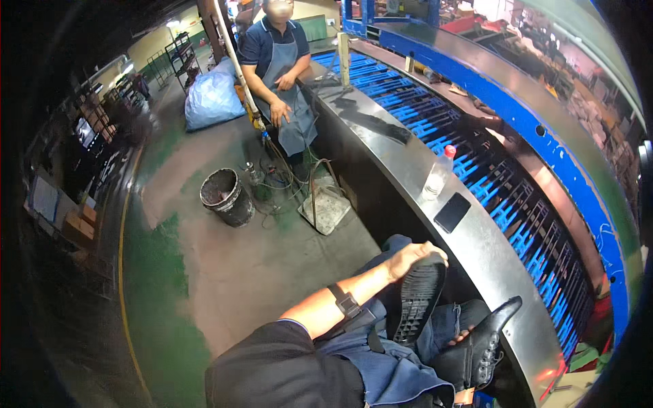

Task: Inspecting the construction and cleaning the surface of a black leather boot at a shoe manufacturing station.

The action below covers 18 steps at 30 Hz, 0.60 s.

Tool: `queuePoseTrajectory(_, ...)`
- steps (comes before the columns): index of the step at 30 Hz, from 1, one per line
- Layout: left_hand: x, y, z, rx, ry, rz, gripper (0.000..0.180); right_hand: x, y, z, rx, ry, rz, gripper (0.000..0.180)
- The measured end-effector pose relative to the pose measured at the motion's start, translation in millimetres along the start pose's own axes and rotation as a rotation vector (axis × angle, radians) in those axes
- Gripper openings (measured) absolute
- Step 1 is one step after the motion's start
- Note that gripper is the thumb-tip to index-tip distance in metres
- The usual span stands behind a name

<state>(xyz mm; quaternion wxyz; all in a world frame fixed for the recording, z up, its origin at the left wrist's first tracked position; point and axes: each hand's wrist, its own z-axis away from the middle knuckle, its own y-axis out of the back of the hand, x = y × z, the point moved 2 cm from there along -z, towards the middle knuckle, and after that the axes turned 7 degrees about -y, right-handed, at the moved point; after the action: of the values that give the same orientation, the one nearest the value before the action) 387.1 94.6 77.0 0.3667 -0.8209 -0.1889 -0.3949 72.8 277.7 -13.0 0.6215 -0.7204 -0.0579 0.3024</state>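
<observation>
A workshop with a worn, green-painted floor (pixel 160 306) spreads out beside a long, shiny metal desk (pixel 486 257). In front of the desk's near edge, above the person's lap, a black shoe (pixel 416 299) stands roughly on end, its ridged sole facing the camera. The left hand (pixel 408 258) has its grip closed over the upper end of that shoe, with the arm stretched across from below and a black strap (pixel 348 304) around the wrist. Just to the right is a laced black boot (pixel 474 350), tilted, its toe pointing up over the desk's edge; whether it touches the metal cannot be told. Fingers of the right hand (pixel 464 335) show at the boot's side, but most of that hand is hidden, so how far its grip is closed cannot be told. Farther up the desk lie a dark phone (pixel 452 212) and, just beyond it, a clear bottle (pixel 438 175) with a red cap. Behind the desk runs a conveyor (pixel 500 204) of blue and black bars. On the floor to the left stand a dirty bucket (pixel 227 197) and a square tray (pixel 326 211), and past them a co-worker in an apron (pixel 290 122) near a pale blue bag (pixel 213 100).
</observation>
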Motion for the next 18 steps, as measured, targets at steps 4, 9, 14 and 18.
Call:
queuePoseTrajectory(4, -17.3, -45.0, -4.9, -0.128, 0.129, -0.03, 0.054, 6.3, 18.2, -1.9, -0.032, 0.004, -0.211, 0.041)
queuePoseTrajectory(9, -18.1, -55.7, -6.5, -0.116, 0.298, 0.143, 0.052, 26.2, 34.8, 2.4, -0.14, -0.022, -0.234, 0.048)
queuePoseTrajectory(14, -0.6, -54.7, 7.8, -0.039, 0.244, 0.082, 0.049, 31.9, 5.2, 0.8, -0.116, -0.008, -0.175, 0.047)
queuePoseTrajectory(18, 3.3, -60.1, 13.1, 0.044, 0.13, -0.171, 0.055, 29.6, -18.6, 16.8, 0.275, -0.054, -0.164, 0.048)
